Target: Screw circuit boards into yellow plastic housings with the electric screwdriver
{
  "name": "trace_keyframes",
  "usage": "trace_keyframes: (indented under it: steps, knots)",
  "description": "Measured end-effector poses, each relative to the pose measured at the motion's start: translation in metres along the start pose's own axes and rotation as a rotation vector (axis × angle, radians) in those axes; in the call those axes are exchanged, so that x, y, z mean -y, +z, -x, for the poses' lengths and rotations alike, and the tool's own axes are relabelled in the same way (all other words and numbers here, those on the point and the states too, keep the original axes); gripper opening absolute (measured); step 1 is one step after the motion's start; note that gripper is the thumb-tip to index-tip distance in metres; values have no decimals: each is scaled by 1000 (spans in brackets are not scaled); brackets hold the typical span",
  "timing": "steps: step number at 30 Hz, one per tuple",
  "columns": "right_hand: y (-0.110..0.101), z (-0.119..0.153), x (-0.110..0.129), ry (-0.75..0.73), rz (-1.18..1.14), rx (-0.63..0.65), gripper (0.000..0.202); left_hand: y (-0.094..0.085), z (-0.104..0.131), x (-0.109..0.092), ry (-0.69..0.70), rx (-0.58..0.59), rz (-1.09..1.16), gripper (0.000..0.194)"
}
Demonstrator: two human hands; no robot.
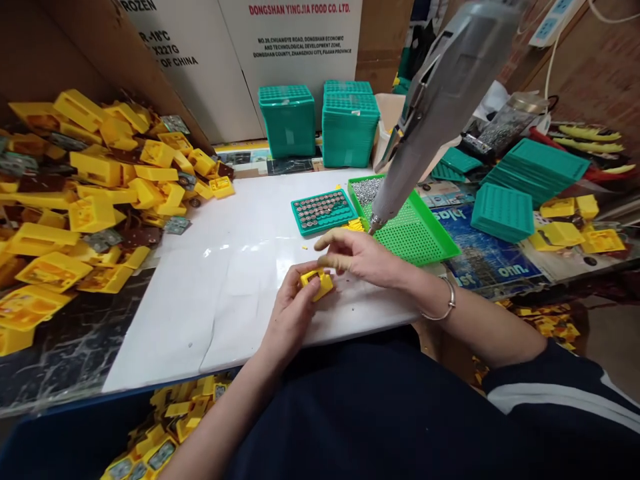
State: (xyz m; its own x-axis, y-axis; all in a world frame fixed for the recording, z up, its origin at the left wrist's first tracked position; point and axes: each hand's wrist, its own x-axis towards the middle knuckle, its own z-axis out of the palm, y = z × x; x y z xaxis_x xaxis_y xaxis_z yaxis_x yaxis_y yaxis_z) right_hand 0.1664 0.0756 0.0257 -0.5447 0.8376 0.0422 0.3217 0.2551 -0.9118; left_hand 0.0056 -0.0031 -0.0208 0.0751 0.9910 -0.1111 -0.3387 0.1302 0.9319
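My left hand (pixel 295 303) holds a small yellow plastic housing (pixel 317 285) between thumb and fingers, just above the white work surface. Over the housing hovers my right hand (pixel 357 257), its thumb and forefinger bent and apart, with nothing visible between them. Its other fingertips are partly hidden. Close behind that hand is the bit of a grey electric screwdriver (pixel 425 113), hanging at a slant. A teal tray (pixel 334 222) with rows of round button cells lies beyond my hands, several of its places bare.
A green perforated tray (pixel 425 230) holds small metal screws (pixel 367 190); little yellow pieces (pixel 355 225) lie beside it. Yellow housings (pixel 95 213) are heaped at left. Teal tray stacks (pixel 349 130) stand at the back, more teal trays (pixel 503 212) at right. A blue bin (pixel 60 437) is below.
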Motion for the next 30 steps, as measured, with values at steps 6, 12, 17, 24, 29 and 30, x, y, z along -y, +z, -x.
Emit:
trace_keyframes:
  steps: [6, 12, 17, 24, 29, 30]
  knots:
    - [-6, 14, -4, -158, 903, -57, 18, -9, 5, -16, -111, 20, 76, 18]
    - [-7, 8, -18, -136, 1210, 108, 19, -9, 6, -16, -119, 8, 64, 18]
    - [-10, -1, -16, -108, 1194, 161, 18, -5, 1, -15, -153, 5, 148, 18]
    - [-13, -1, -13, -136, 1115, 176, 17, -3, -2, -20, -164, -54, 179, 19]
    - [-11, -6, -13, -213, 1150, 273, 22, -1, -3, -21, -205, -26, 163, 18]
    - [-12, -6, -12, -223, 1123, 243, 24, -1, -4, -21, -205, -28, 165, 18]
